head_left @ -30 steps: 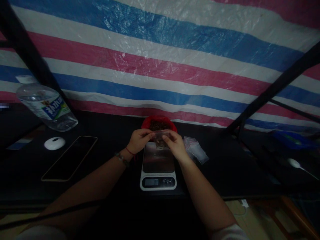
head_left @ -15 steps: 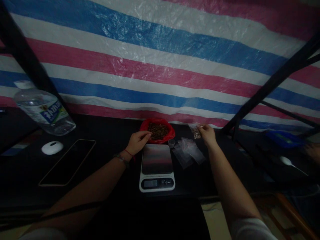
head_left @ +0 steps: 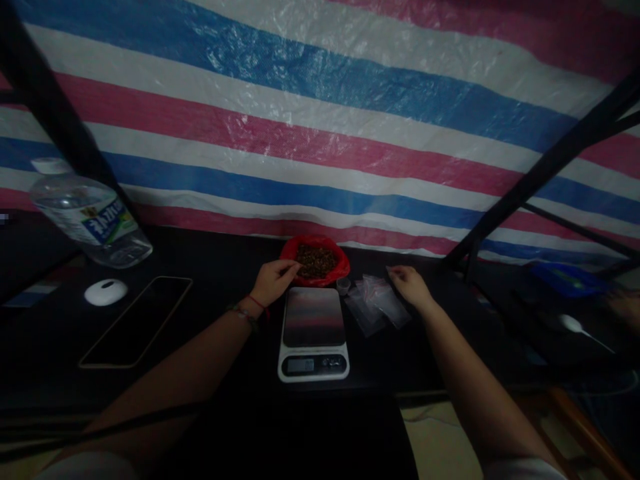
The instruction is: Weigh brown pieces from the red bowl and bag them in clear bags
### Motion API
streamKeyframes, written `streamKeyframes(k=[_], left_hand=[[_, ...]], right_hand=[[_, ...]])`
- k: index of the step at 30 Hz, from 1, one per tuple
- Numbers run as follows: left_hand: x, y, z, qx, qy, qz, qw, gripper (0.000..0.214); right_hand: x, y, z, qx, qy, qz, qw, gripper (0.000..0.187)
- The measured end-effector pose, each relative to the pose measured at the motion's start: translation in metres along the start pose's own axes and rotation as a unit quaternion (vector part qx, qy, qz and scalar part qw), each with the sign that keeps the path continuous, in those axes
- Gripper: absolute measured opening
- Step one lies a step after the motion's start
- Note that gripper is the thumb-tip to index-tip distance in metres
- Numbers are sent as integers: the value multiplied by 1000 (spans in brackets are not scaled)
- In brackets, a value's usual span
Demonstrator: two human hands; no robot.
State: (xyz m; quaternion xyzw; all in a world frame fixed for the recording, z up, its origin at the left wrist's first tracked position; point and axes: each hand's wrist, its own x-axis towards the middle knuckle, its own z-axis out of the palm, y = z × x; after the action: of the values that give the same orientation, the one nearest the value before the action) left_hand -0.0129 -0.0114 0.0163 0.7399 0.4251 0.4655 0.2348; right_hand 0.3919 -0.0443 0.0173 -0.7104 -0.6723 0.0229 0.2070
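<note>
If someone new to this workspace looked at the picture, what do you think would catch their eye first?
Probably the shiny striped plastic sheet in red, white and blue, which fills the background behind the black tabletop. Next might come the bright red plastic bag of small brown pieces, just beyond the digital scale at the centre, between the left hand and right hand.

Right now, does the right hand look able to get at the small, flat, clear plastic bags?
Likely yes: the right hand is close beside the small, flat, clear plastic bags, with nothing visible between.
</note>
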Motion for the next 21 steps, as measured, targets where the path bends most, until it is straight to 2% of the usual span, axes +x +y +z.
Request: streamKeyframes(k=[2, 7, 11, 13, 15, 18, 19, 21], left_hand=[[0, 0, -1, 1, 1, 2, 1000, 32], [0, 1, 0, -7, -5, 8, 1000, 32], [-1, 0, 0, -4, -6, 12, 1000, 31], [-1, 0, 0, -2, -4, 12, 1000, 31], [-1, -1, 1, -7, -4, 10, 1000, 31], [-1, -2, 1, -12, -2, 9, 1000, 32], [-1, -2, 1, -11, 0, 11, 1000, 32], [-1, -2, 1, -5, -2, 16, 1000, 32]], right_hand=[[-15, -16, 4, 22, -41, -53, 998, 46], [-52, -48, 19, 36, -112, -97, 988, 60], [-76, -74, 24, 27, -122, -100, 987, 57], [-78, -79, 19, 31, -111, -103, 988, 54], [-69, -72, 11, 13, -76, -85, 993, 52], [-42, -43, 1, -68, 2, -10, 998, 52], [-33, -32, 1, -94, 11, 21, 995, 51], [-22, -15, 4, -114, -22, 54, 992, 48]])
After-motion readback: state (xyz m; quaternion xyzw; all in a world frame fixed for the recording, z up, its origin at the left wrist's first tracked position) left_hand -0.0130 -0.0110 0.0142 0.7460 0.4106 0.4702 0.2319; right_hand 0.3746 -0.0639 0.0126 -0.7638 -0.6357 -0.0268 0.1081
